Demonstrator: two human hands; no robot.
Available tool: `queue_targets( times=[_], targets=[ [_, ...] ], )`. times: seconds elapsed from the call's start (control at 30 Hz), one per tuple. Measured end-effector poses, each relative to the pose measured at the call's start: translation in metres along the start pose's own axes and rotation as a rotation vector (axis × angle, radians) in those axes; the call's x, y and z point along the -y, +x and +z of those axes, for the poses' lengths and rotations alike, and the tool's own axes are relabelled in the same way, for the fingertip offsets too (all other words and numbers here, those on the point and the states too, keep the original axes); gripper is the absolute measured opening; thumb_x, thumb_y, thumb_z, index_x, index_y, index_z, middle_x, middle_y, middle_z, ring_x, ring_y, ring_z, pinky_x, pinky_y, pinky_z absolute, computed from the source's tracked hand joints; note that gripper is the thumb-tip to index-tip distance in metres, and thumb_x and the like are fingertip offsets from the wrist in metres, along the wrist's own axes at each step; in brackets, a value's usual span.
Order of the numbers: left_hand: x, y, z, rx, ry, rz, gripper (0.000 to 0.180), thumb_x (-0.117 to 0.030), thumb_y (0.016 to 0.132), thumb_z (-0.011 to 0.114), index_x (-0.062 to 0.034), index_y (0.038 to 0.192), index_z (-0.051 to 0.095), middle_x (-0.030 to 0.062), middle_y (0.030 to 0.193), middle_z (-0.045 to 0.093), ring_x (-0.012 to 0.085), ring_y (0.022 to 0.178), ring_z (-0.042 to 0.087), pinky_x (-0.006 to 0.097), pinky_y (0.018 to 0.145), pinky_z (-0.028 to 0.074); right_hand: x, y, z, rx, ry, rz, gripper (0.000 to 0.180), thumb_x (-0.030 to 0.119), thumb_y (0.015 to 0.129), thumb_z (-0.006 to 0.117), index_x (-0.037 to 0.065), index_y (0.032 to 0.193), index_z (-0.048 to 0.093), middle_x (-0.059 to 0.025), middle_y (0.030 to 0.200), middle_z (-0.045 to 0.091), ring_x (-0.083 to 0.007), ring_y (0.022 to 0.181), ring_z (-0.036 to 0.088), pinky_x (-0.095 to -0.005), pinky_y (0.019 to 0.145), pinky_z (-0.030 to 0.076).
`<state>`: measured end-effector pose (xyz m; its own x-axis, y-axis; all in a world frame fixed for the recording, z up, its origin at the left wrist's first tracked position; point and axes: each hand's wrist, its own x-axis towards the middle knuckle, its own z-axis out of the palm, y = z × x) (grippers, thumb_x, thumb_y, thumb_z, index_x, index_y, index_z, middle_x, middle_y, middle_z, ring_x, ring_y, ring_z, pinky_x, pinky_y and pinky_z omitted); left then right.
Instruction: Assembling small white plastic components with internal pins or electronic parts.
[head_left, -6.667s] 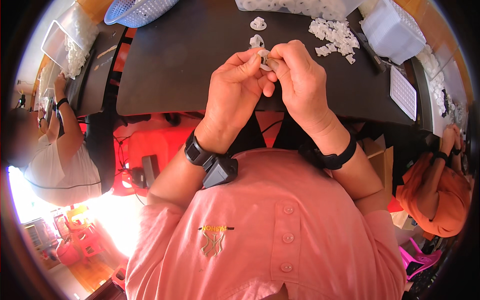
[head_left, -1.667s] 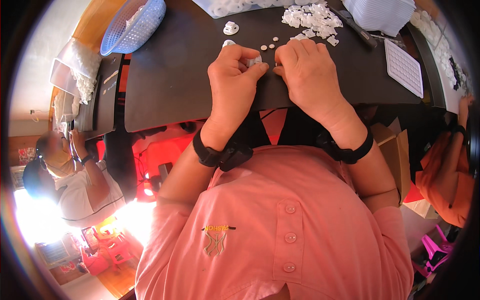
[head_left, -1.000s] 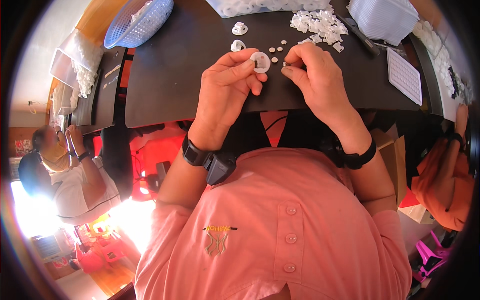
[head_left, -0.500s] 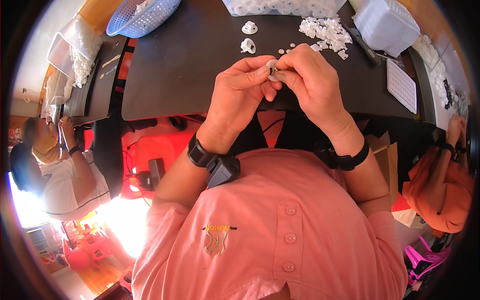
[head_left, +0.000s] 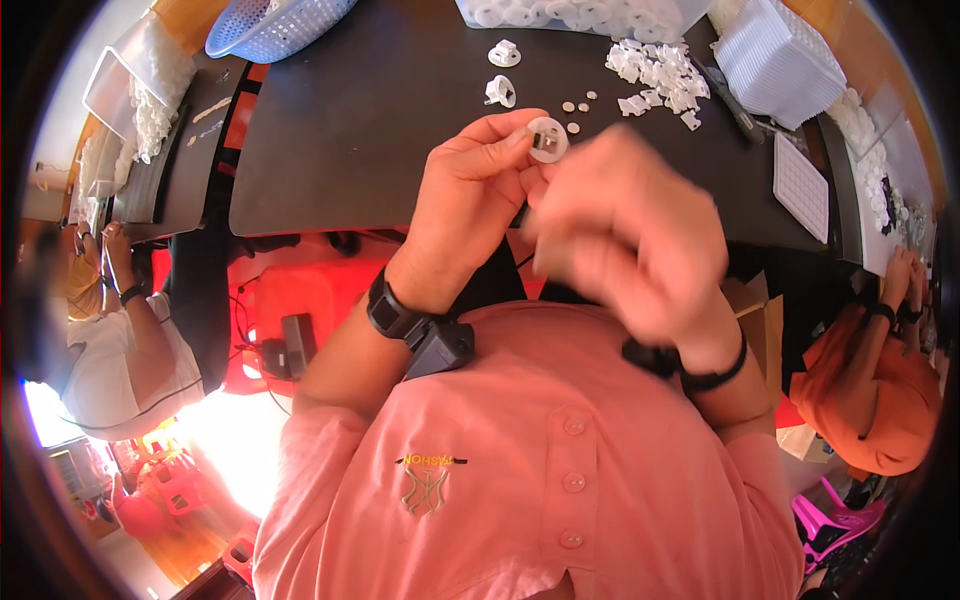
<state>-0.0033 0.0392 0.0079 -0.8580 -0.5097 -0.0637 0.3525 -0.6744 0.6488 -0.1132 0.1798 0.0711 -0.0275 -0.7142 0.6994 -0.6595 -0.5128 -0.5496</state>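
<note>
Left hand [head_left: 470,200] holds a small white disc [head_left: 547,139] pinched at its fingertips — thumb and forefinger on the rim, flat face toward the camera, raised above the near edge of the black table [head_left: 350,120]. Disc looks like smooth moulded plastic, round, with a square recess at centre. Right hand [head_left: 625,235] sits just right of and below the disc, blurred; finger state cannot be told. Left hand is clearly nearer. Beyond the disc on the table: two similar white parts [head_left: 500,72], tiny round pieces [head_left: 578,103], a heap of white clips [head_left: 655,72].
</note>
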Motion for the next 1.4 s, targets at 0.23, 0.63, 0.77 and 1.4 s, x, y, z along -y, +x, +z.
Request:
queue_targets(
  times=[0.23,0.63,0.77,1.4],
  targets=[
    [-0.001,0.006,-0.013,0.113,-0.018,-0.045,0.034,-0.014,0.101,0.058,0.0060,0.129,0.056,0.0246,0.115,0.063,0.0247,0.087,0.062,0.029,0.065,0.049,0.079,0.002,0.016,0.126,0.726,-0.319,0.037,0.013,0.090,0.059,0.001,0.124,0.069,-0.0065,0.086,0.062,-0.0198,0.068,0.059,-0.0333,0.054,0.044],
    [0.000,0.004,-0.014,0.160,-0.055,-0.011,0.027,-0.010,0.101,0.059,0.0065,0.122,0.061,0.0180,0.109,0.067,0.0234,0.087,0.067,0.030,0.063,0.052,-0.031,-0.019,0.005,-0.222,-0.080,0.352,0.008,-0.006,0.088,0.068,-0.001,0.093,0.065,-0.0041,0.082,0.064,-0.0095,0.075,0.062,-0.0230,0.065,0.049],
    [-0.001,0.002,-0.012,0.135,-0.061,-0.021,0.023,-0.006,0.100,0.060,0.0079,0.118,0.063,0.0152,0.103,0.068,0.0229,0.083,0.069,0.031,0.061,0.054,-0.041,-0.014,0.018,-0.264,0.081,0.435,0.008,-0.003,0.090,0.070,0.000,0.093,0.063,-0.0026,0.082,0.064,-0.0090,0.074,0.062,-0.0229,0.065,0.049],
    [-0.003,0.003,-0.019,0.186,-0.098,-0.044,0.025,-0.010,0.103,0.055,0.0068,0.122,0.060,0.0159,0.105,0.067,0.0236,0.082,0.068,0.031,0.061,0.052,-0.077,-0.016,0.002,-0.262,-0.529,0.359,0.011,0.003,0.084,0.071,0.007,0.094,0.067,-0.0063,0.084,0.067,-0.0240,0.070,0.068,-0.0343,0.062,0.051]
  ],
)
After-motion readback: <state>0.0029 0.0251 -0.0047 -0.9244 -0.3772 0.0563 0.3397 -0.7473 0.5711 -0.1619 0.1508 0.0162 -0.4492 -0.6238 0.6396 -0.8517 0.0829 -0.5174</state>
